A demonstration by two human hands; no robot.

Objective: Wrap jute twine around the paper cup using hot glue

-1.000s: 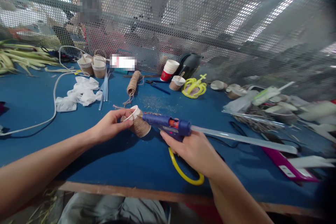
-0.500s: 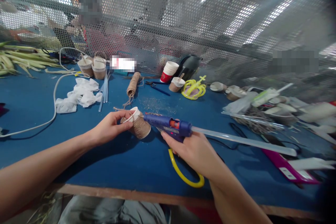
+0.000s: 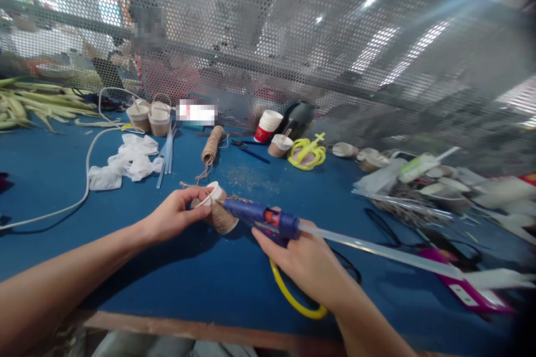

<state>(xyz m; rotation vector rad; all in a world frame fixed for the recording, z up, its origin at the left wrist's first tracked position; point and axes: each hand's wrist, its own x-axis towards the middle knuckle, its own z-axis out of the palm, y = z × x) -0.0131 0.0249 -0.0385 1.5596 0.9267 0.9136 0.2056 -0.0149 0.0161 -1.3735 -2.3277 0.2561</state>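
A paper cup partly wrapped in brown twine lies tilted in my left hand, whose thumb and fingers pinch its white rim. My right hand is closed around the handle of a blue hot glue gun. The gun's nozzle points left and meets the cup's side near the rim; whether glue is flowing I cannot tell. A long clear glue stick sticks out of the gun's back. Beyond the cup a roll of twine lies on the table, its loose strand trailing toward the cup.
Behind are pliers, stacked paper cups, a yellow crown-shaped piece and twine-wrapped cups. White plastic and a white cable lie left. A yellow loop sits under my right wrist; a magenta power strip is right.
The view has tilted slightly, so everything sits a little lower in the picture. My hands keep their holds, and the nozzle stays at the cup near its rim.
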